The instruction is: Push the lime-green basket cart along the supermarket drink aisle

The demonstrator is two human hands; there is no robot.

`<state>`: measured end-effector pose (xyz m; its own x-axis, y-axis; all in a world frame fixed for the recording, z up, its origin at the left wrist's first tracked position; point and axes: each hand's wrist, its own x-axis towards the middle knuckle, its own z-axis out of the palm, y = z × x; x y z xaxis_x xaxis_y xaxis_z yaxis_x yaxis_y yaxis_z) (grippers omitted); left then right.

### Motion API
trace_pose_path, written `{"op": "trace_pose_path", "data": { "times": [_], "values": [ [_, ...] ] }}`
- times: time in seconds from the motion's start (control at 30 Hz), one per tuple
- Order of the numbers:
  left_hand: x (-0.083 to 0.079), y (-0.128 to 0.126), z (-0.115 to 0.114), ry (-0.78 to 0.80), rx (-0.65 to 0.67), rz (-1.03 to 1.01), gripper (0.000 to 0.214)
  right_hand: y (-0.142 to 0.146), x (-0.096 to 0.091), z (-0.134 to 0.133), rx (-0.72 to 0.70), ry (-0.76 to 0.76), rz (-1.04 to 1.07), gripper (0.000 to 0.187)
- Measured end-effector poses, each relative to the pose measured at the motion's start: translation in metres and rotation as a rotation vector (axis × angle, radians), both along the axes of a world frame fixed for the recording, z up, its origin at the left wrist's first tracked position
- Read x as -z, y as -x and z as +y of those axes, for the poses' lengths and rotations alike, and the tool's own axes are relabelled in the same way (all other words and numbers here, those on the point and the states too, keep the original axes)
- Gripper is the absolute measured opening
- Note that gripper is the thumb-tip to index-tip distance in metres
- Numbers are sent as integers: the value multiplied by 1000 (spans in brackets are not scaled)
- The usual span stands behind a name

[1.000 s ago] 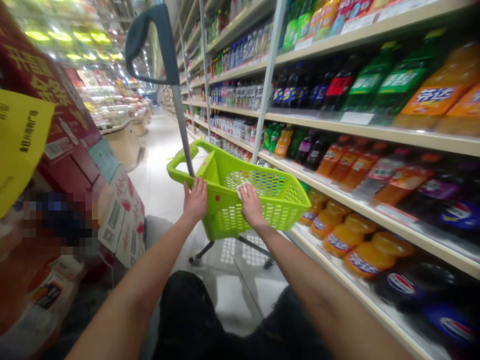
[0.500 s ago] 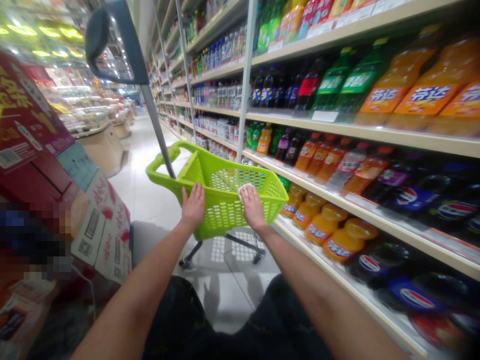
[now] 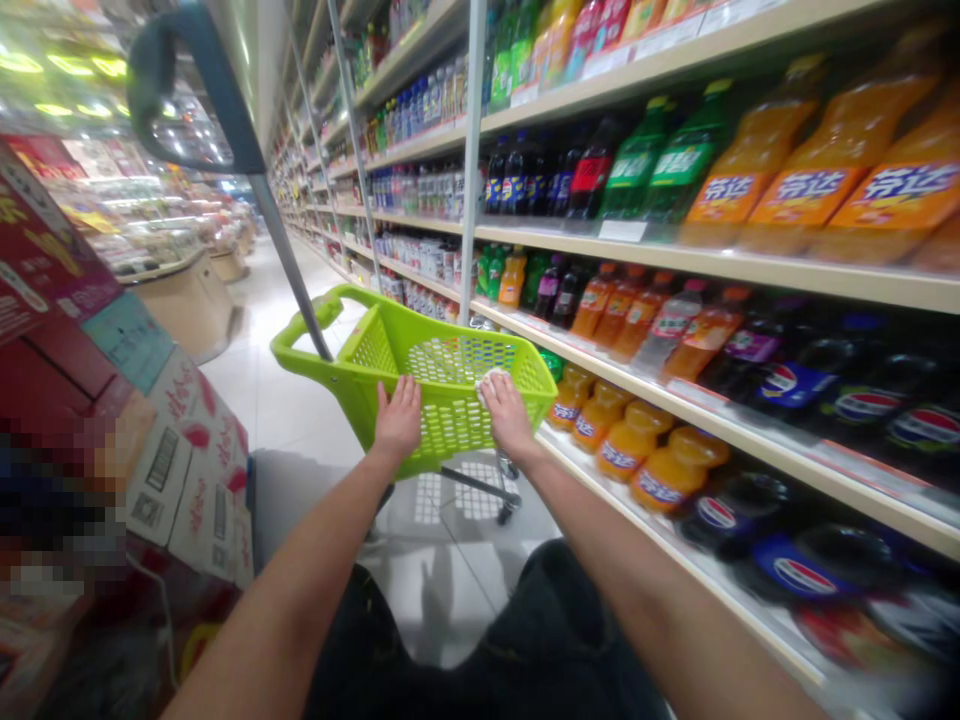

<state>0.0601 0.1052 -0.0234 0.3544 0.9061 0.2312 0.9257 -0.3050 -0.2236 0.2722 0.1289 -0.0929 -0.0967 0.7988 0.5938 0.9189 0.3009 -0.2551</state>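
Note:
A lime-green wheeled shopping basket [image 3: 450, 430] stands on the white floor in front of my knees, with a grey pull handle [image 3: 217, 110] rising up to the left. My left hand [image 3: 397, 420] lies on its near rim with the fingers laid over the edge. My right hand [image 3: 508, 415] rests on the same rim further right, pressing a small white cloth [image 3: 487, 380] against it. The basket looks empty through its mesh.
Shelves of soft-drink bottles [image 3: 652, 470] run along the right, with orange and dark cola bottles close to my right arm. Stacked red and white cartons [image 3: 187, 470] stand at the left. The tiled aisle [image 3: 300, 400] continues ahead towards display counters [image 3: 180, 300].
The view has swung to the right and the basket now sits further left in the picture. Both hands stay on its near rim, the right one still on the cloth.

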Motion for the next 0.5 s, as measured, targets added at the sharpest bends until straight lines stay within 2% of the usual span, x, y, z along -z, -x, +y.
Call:
{"op": "trace_pose_path", "data": {
  "times": [0.1,0.23,0.33,0.4,0.5],
  "values": [
    [1,-12,-1,-9,21,-15,65,-13,4,-1,56,-29,26,47],
    [2,-36,-3,-1,92,-38,62,10,1,-2,-43,-55,-12,49],
    [0,-43,-3,34,86,-37,61,23,-2,-1,-91,-49,-35,48],
    [-2,-41,-2,66,52,-26,62,17,-1,1,-79,-35,-41,48],
    [-3,-35,0,88,38,-7,64,-14,3,2,-1,-6,-29,46]
  ]
}}
